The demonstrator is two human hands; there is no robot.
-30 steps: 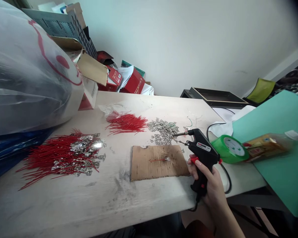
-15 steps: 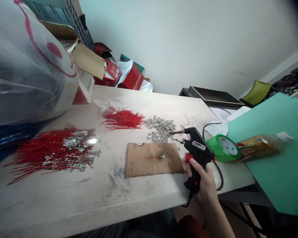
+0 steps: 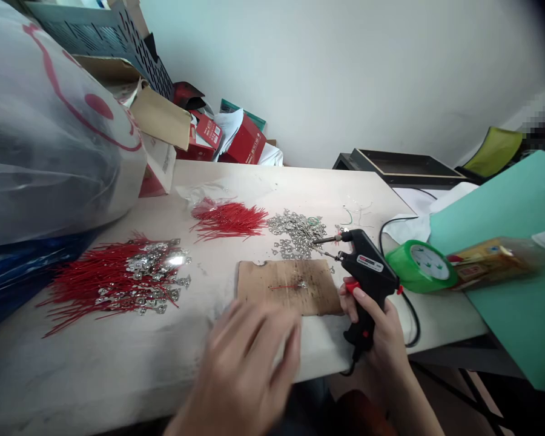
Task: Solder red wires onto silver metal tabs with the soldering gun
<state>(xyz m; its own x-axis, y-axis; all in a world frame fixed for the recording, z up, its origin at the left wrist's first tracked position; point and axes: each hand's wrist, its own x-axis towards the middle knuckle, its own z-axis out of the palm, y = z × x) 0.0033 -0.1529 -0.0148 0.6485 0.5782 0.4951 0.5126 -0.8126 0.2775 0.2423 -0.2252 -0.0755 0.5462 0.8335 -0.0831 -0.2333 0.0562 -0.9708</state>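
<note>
My right hand (image 3: 376, 318) is wrapped round the handle of a black soldering gun (image 3: 367, 266), its tip pointing left above a heap of small metal pieces (image 3: 297, 230). My left hand (image 3: 252, 357), a little blurred, hangs over the table's front edge just below a piece of cardboard (image 3: 254, 281). Its fingers are bent and slightly apart, and nothing shows in them. On the cardboard lies one red wire (image 3: 284, 286) with a small metal piece at its right end. Bare red wires (image 3: 231, 219) lie behind it.
Red wires with metal ends (image 3: 113, 275) are piled at the left beside a big plastic bag (image 3: 59, 133). Green tape (image 3: 420, 266) and a bottle (image 3: 499, 263) lie at the right. Red boxes (image 3: 243, 142) stand at the back, near the wall.
My left hand has come into view from below, in front of the cardboard. The view has shifted slightly; my right hand still holds the soldering gun.
</note>
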